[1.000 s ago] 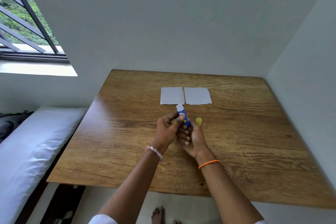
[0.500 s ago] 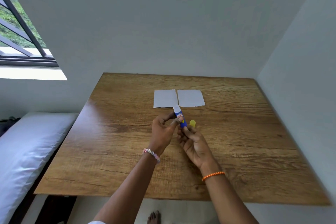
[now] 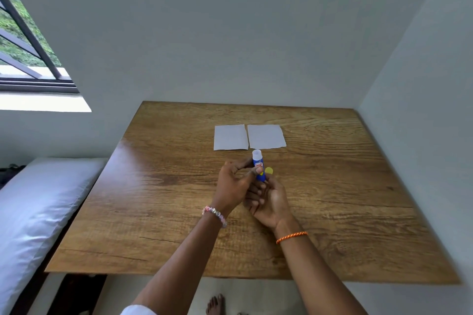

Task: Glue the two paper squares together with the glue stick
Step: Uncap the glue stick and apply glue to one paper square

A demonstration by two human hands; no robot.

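Two white paper squares, the left one (image 3: 230, 137) and the right one (image 3: 266, 136), lie side by side on the wooden table (image 3: 158, 212), just beyond my hands. A blue glue stick (image 3: 258, 164) with its white end uncovered points up and away, a little short of the papers. My left hand (image 3: 234, 186) pinches its body between thumb and fingers. My right hand (image 3: 268, 202) curls its fingers round the stick's lower end. A yellow cap (image 3: 269, 170) shows at my right fingertips; whether it is held or lies on the table is unclear.
The table stands in a corner, with walls close behind it and on the right. A bed with a white mattress (image 3: 33, 212) runs along the table's left side. A barred window (image 3: 28, 59) is at the upper left. Bare feet (image 3: 215, 304) show below the near edge.
Both hands stay together on the glue stick at the same spot short of the papers. The stick now stands a little more upright. The papers have not moved.
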